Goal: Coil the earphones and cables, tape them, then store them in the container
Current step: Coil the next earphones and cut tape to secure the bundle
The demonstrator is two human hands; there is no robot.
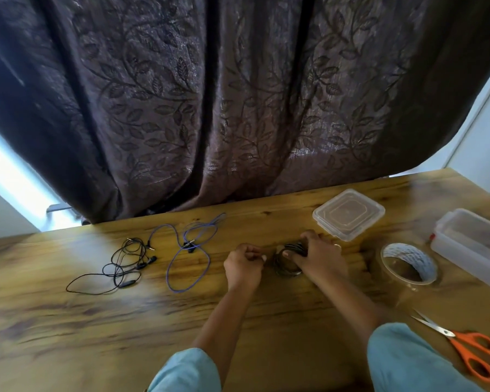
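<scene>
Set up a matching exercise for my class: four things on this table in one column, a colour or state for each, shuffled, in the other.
Things: 1 scissors; 2 dark cable; 3 purple cable; 4 lid.
States: A loose, uncoiled; B orange handles; C clear plastic, lying flat; D coiled, held by the right hand.
Pairs: 1-B; 2-D; 3-A; 4-C.

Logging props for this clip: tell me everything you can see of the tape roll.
The tape roll is clear tape wound on a white core printed inside. It lies flat on the table, hole up, just right of the right hand and left of the container. Nothing but the table touches it; no loose end shows.
</scene>
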